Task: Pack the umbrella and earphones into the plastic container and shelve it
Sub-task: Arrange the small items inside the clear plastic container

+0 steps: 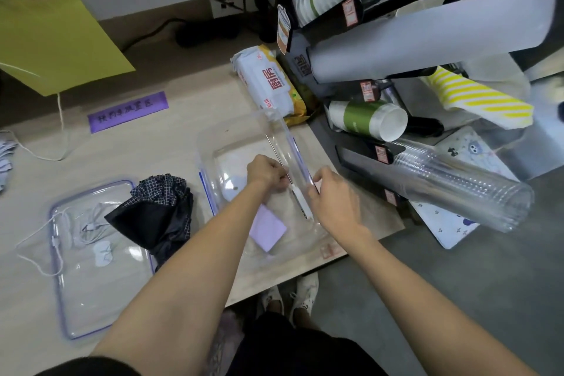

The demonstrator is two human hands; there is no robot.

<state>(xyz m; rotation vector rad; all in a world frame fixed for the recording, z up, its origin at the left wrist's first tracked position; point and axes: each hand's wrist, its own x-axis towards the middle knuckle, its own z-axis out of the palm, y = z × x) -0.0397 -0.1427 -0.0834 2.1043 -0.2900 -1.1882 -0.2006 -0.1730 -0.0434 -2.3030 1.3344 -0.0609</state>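
Observation:
A clear plastic container (205, 146) stands open in the middle of the table. Inside it lie a lilac note pad (268, 230) and a thin metal rod with a white handle (300, 203). My left hand (267, 172) reaches into the container and pinches the rod. My right hand (331, 197) grips the container's right rim. The dark folded umbrella (157, 217), with a checked lining, lies just left of the container. White earphones (56, 223) lie tangled on the clear lid (91, 302), which rests flat at the far left.
A pack of wipes (268, 82) lies behind the container. A black cup rack (363, 159) with paper cups and a stack of clear cups (457, 189) stands close on the right. The table's edge (360, 253) runs just in front of the container, floor beyond.

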